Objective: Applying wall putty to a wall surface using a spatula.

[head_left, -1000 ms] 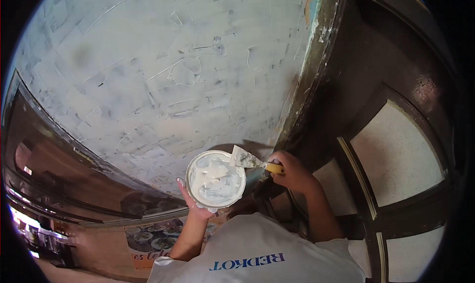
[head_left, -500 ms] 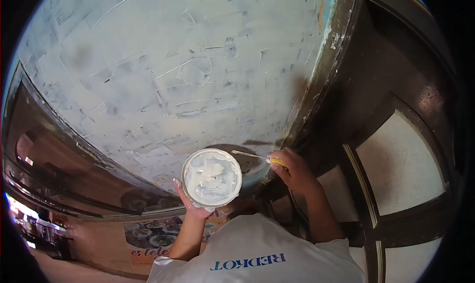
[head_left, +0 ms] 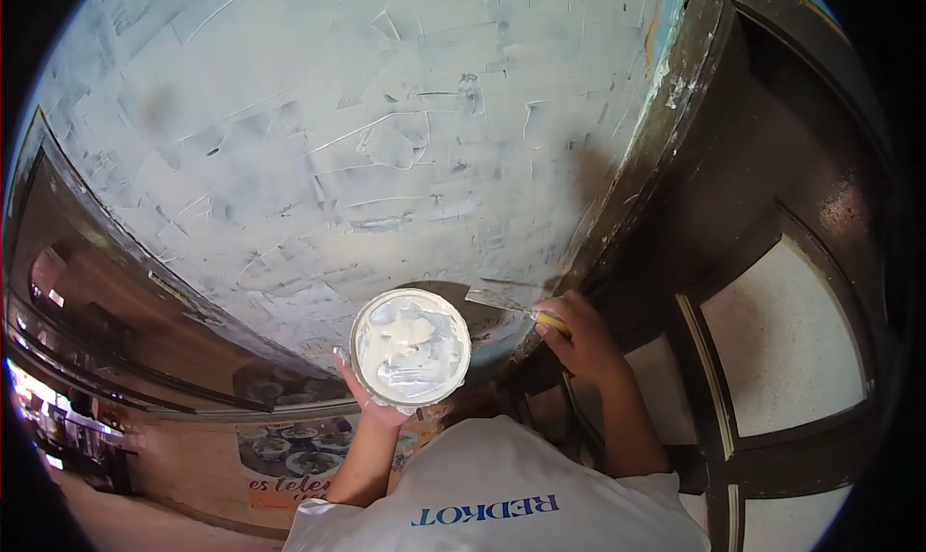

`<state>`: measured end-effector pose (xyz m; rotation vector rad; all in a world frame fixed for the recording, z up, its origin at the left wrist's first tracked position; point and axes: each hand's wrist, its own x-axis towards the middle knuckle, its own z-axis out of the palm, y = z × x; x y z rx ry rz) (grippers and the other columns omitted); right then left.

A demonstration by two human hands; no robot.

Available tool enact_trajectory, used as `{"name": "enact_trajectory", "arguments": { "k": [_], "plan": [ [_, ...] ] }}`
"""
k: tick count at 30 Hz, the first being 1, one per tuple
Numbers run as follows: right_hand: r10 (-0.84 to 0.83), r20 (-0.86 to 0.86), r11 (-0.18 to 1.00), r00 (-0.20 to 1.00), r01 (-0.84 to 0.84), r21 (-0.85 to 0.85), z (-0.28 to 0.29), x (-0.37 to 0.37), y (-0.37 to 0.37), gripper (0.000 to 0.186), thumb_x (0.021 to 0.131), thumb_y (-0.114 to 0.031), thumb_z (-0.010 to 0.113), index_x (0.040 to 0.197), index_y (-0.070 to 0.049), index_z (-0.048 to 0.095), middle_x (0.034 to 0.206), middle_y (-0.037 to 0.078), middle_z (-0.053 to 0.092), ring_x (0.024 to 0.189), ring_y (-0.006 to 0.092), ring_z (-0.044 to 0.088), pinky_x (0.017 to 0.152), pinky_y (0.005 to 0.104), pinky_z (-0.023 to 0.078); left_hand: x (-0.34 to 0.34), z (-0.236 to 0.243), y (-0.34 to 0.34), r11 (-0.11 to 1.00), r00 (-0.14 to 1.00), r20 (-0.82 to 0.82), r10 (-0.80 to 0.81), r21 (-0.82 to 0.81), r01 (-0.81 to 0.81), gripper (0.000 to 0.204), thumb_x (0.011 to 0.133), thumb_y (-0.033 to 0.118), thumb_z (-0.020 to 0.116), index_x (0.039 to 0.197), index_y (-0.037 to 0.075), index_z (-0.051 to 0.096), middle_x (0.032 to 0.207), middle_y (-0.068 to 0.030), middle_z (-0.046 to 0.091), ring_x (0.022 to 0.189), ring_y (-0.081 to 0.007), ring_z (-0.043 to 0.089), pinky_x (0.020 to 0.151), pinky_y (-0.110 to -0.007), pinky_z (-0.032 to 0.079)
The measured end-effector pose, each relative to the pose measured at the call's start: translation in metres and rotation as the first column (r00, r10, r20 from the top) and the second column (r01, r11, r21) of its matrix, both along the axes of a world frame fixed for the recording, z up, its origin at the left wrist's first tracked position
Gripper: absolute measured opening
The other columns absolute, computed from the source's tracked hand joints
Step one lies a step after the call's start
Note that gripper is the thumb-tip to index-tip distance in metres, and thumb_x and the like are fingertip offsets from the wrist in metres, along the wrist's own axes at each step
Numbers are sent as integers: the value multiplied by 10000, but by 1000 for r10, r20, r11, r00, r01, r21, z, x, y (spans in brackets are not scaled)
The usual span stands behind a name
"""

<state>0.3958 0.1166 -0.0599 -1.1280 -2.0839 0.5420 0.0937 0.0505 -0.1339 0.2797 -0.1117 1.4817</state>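
My left hand [head_left: 378,402] supports a round white tub [head_left: 365,383] from its left side and below, fingers wrapped against its wall. White putty [head_left: 409,332] lies inside, heaped toward the middle and smeared thinly around it. To the right of the tub, my right hand [head_left: 574,332] grips a putty knife [head_left: 500,302] by its yellow handle. The blade points left, just short of the tub's rim, with white residue on it. Ahead stands a wall [head_left: 289,176] coated in pale, uneven putty with ridges and trowel marks.
A dark wooden frame [head_left: 644,166] edges the wall on the right, beside a dark door with pale panels [head_left: 786,340]. At the left is another dark frame with glass [head_left: 125,291]. A printed banner [head_left: 299,460] hangs low at the left, behind my left forearm.
The putty knife has shifted slightly right, away from the tub, and its blade has turned to show more of its flat face. The tub stays nearly in place.
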Motion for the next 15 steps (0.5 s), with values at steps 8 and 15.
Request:
{"name": "enact_trajectory", "arguments": {
  "k": [8,15],
  "plan": [
    [187,-271,965,944,-229,-131,16,2,-2,229,932,-135,659,1129,-19,641,872,119,680,744,154,647,686,299,514,4,-7,1,987,988,129,-82,149,63,884,941,752,301,1589,158,205,1639,-125,236,1462,-326,315,1189,-576,236],
    [218,-127,882,968,-251,-399,40,-7,5,235,941,-203,628,1089,-26,674,745,111,660,656,149,609,654,294,500,-5,-29,-4,979,988,-155,24,-198,-55,1017,829,871,343,1584,194,262,1632,-124,248,1448,-397,320,1137,-613,322]
  ]
}}
